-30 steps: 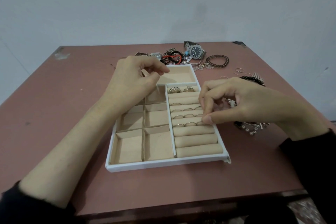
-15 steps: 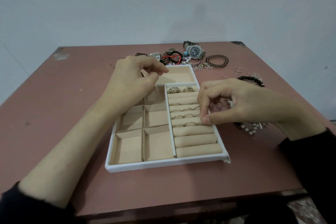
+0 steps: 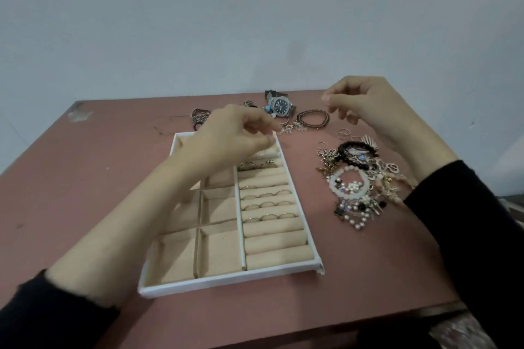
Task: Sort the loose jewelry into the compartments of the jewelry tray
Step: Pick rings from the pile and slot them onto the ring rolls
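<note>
A white-rimmed rectangular jewelry tray lined in beige velvet sits in the middle of the reddish-brown worktop. Its left side is divided into square compartments and its right side holds padded rolls. Slim metal rings sit tucked in rows between the middle rolls, and a couple of more ornate ones sit in a slot farther back.

The left hand hovers over the tray's far end with its fingers curled toward the thumb. It is blurred, and I cannot tell whether it holds anything. The right hand is raised above the worktop beyond the tray's far right corner, thumb and forefinger close together; whether something is pinched there cannot be made out.

A tangled heap of pearl, black-bead and gold-tone jewelry lies to the right of the tray. A few thin loose rings, a brown beaded bracelet and a steel wristwatch with a dark dial lie farther back.
</note>
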`<state>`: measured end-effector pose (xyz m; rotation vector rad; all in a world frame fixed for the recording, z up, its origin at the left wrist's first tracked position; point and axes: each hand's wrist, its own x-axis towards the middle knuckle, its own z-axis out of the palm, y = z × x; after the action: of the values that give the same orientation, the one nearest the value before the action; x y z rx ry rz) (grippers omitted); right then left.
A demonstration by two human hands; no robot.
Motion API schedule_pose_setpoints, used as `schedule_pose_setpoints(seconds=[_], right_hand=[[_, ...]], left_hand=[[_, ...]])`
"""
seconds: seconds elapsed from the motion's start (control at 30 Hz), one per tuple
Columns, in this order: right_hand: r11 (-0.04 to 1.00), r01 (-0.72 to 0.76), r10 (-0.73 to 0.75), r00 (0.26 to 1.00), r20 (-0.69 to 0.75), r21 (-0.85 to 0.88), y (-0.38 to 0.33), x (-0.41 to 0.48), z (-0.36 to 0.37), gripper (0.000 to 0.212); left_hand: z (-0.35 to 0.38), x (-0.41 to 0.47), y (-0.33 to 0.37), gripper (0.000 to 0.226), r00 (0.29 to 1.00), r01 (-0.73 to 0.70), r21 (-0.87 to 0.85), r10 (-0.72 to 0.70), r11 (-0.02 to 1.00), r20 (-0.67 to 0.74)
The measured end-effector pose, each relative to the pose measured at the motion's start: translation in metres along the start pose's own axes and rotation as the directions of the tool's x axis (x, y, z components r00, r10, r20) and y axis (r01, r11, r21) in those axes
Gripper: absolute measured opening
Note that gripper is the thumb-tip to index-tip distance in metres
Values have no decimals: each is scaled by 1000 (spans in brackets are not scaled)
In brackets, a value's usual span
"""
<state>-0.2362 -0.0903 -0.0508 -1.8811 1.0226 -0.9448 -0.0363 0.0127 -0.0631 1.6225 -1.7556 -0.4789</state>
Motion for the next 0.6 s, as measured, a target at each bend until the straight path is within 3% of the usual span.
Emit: schedule_pose_setpoints(seconds=[0.3, 0.6], right_hand=[[927, -109, 53, 985, -162, -358, 43, 18, -5, 4], [943, -140, 82, 977, -195, -303, 52, 21, -13, 4]], left_hand=[[46, 69, 22, 22, 965, -146, 205, 93, 968, 246], [67, 90, 21, 19, 940, -193, 333, 77, 923, 331]])
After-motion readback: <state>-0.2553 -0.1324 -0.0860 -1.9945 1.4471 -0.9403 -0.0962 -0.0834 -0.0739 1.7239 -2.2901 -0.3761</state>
